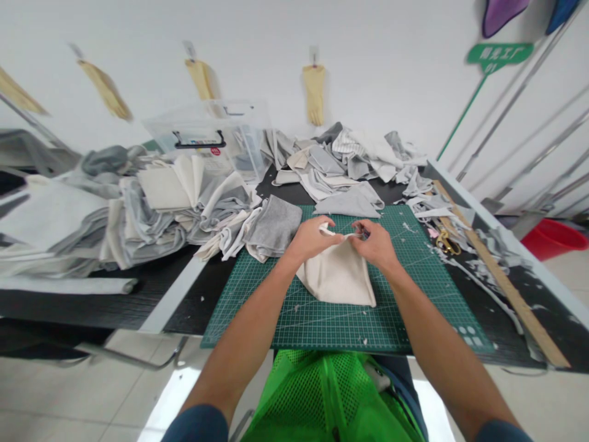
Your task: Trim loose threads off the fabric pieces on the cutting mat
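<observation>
A piece of cream fabric [343,273] hangs from both my hands, its lower edge over the green cutting mat [294,325]. At its upper left corner my left hand [315,236] is closed, thumb and fingers pinching the cloth. My right hand [372,242] grips the upper right edge of the same piece, fingers curled. A small shiny or dark spot shows by the right fingers, too small to name. Left of my left hand lies a stack of folded grey fabric pieces [278,224] overlapping the mat.
Heaps of grey and cream fabric [151,202] cover the left side, with more fabric [350,159] behind the mat. A clear plastic box [248,147] stands at the back. On the right lie gold-handled scissors [447,244], scraps and a wooden ruler [501,276]. A red bucket [554,239] stands beyond.
</observation>
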The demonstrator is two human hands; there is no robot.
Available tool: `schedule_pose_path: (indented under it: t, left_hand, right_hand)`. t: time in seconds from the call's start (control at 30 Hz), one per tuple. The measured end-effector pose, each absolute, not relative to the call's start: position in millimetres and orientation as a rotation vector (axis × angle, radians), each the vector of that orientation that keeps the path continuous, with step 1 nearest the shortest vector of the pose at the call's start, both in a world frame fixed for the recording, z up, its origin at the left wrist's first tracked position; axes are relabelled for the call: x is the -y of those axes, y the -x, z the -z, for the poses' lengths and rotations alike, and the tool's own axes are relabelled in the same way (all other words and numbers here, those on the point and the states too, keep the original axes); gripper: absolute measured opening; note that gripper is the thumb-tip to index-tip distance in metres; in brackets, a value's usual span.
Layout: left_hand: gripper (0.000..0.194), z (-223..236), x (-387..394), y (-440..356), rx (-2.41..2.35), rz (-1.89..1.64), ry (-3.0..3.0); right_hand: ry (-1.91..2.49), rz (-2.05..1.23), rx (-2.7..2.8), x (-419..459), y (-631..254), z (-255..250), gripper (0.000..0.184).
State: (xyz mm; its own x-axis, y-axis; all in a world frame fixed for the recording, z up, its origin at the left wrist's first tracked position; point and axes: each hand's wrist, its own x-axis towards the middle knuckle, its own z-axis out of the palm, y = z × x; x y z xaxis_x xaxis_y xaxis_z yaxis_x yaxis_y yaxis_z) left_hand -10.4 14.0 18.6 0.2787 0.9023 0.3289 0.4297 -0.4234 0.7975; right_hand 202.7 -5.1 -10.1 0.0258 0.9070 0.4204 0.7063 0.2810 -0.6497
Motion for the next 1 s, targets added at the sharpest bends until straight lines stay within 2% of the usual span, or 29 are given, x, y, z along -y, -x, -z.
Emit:
schedule_pose_path:
  t: [0.17, 0.23, 0.37, 0.57, 0.73, 1.0]
  left_hand:
    - [0.019, -8, -15, 4, -1.022, -0.846, -2.124]
    - [0.024, -6, -16, 3, -1.002, -0.888, -2.007]
    - [0.020, -6, -17, 2, -0.967, -1.010, -1.753]
    - [0.017, -9, -16, 1, -0.964, -1.006, -1.428]
    - [0.015, -14, -12, 2, -0.882, -0.969, -1.406]
    - [0.036, -15, -9, -2, -0.988, -1.055, -1.822]
  right_hand:
    - [1.377, -0.342, 1.682, 13, -195, 3, 0.035]
    - [1.358, -0.355, 1.653, 13, -195, 1, 0.037]
    - [1.308, -0.409, 1.593, 13, -197, -1, 0.042]
    - [1.237, -0.783, 1.482, 16, -194, -3, 0.055]
    - [1.089, -0.939, 1.453, 20, -191, -5, 0.043]
    - [1.107, -0.821, 1.442, 24, -184, -8, 0.025]
